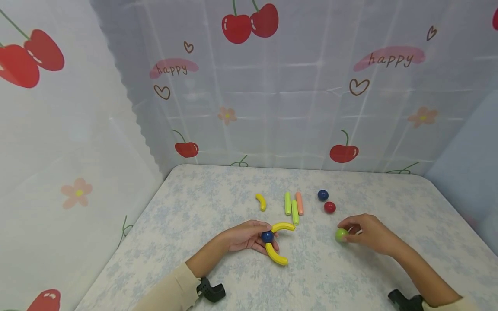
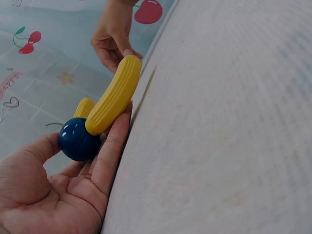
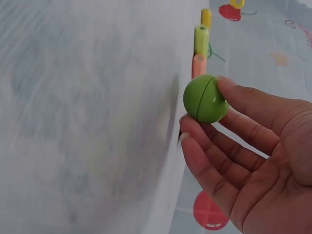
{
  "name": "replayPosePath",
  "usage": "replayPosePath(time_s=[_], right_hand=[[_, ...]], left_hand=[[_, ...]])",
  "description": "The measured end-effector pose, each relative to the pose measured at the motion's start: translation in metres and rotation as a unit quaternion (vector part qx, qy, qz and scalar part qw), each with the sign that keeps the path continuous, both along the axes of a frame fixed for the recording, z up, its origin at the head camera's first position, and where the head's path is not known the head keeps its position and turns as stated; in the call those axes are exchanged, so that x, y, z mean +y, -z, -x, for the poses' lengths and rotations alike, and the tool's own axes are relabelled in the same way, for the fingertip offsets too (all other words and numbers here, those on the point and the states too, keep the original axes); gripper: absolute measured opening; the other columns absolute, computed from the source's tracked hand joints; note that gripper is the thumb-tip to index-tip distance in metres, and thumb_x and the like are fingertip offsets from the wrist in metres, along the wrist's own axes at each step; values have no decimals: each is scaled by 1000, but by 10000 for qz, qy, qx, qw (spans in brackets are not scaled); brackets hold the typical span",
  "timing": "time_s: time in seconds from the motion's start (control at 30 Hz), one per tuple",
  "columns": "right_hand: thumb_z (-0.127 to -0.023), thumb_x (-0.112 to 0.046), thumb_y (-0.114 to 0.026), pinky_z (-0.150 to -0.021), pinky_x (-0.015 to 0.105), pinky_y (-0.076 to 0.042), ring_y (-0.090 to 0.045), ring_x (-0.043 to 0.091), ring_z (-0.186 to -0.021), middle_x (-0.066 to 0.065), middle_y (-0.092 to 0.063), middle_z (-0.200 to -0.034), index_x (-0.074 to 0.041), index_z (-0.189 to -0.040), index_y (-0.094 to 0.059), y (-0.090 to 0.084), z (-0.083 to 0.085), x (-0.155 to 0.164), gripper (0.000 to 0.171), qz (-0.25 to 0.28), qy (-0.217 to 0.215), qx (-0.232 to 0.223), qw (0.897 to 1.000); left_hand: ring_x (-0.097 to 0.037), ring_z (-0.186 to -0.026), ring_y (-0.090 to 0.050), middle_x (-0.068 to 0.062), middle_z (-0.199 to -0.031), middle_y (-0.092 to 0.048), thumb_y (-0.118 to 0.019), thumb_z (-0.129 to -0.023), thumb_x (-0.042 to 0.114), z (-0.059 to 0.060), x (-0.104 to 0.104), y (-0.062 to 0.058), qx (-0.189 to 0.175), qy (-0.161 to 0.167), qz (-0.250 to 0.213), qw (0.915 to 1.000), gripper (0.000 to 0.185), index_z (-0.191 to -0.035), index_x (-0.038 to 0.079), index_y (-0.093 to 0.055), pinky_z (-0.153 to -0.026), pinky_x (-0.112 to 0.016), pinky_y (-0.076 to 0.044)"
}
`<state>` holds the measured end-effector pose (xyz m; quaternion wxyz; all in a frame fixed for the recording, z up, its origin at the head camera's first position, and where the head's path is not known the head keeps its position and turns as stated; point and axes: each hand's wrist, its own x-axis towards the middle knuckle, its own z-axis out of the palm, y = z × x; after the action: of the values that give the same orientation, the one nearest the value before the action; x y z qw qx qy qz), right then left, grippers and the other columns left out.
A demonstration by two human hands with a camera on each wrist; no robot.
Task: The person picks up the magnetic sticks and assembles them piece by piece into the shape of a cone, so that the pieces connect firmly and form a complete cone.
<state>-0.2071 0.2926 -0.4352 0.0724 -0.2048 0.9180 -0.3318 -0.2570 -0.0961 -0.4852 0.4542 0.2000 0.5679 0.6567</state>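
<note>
My left hand [image 1: 249, 236] pinches a dark blue ball [image 1: 267, 236] between thumb and fingers. Two curved yellow sticks [image 1: 277, 255] are joined to that ball and spread toward the right. In the left wrist view one yellow stick [image 2: 115, 95] extends past the fingers, with the blue ball [image 2: 79, 139] at its base. On the right side of the table, my right hand [image 1: 371, 233] holds a green ball [image 1: 341, 235] by thumb and fingertips. The right wrist view shows a seam around the green ball [image 3: 205, 99].
Behind the hands lie a curved yellow stick [image 1: 261, 202], two light green sticks [image 1: 288, 203] and a salmon stick [image 1: 299, 203]. Farther right sit a blue ball [image 1: 323, 195] and a red ball [image 1: 330, 207]. A printed curtain [image 1: 272, 99] hangs at the table's [image 1: 218, 181] back edge.
</note>
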Motion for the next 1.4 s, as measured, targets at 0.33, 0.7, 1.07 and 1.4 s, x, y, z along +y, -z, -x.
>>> replayPosePath(time_s=[0.33, 0.7, 1.07, 1.4], right_hand=[[-85, -9, -81, -72, 24, -57, -68, 12, -86, 4, -73, -106, -2, -113, -74, 2, 0, -39, 29, 532, -48, 26, 9986], [-84, -10, -83, -71, 24, -58, -70, 13, -85, 6, -74, -107, -1, -113, -74, 2, 7, -73, 31, 898, -214, 92, 9957], [-84, -10, -84, -71, 23, -58, -70, 16, -86, 7, -74, -107, -1, -113, -74, 2, 10, -89, 32, 1060, -267, -137, 9939], [-85, -10, -82, -68, 24, -58, -69, 18, -85, 8, -73, -108, -3, -113, -75, 2, 8, -95, 29, 1241, -256, -299, 9915]], left_hand=[[-26, -105, -71, -17, -112, -73, -43, -111, 28, 1, 0, 0, 1, -2, 9, 10000, 46, -138, -9, -51, -87, -35, -58], [-26, -106, -71, -19, -113, -72, -42, -111, 28, 1, 1, 1, 55, -33, 36, 10000, 46, -137, -8, -52, -87, -36, -58], [-25, -104, -72, -17, -112, -73, -42, -111, 28, -1, 3, 0, 19, -33, 8, 10000, 47, -139, -9, -50, -86, -35, -58], [-25, -107, -71, -19, -115, -72, -42, -111, 28, -2, 2, -1, 56, -36, 83, 9999, 44, -137, -7, -53, -86, -34, -58]])
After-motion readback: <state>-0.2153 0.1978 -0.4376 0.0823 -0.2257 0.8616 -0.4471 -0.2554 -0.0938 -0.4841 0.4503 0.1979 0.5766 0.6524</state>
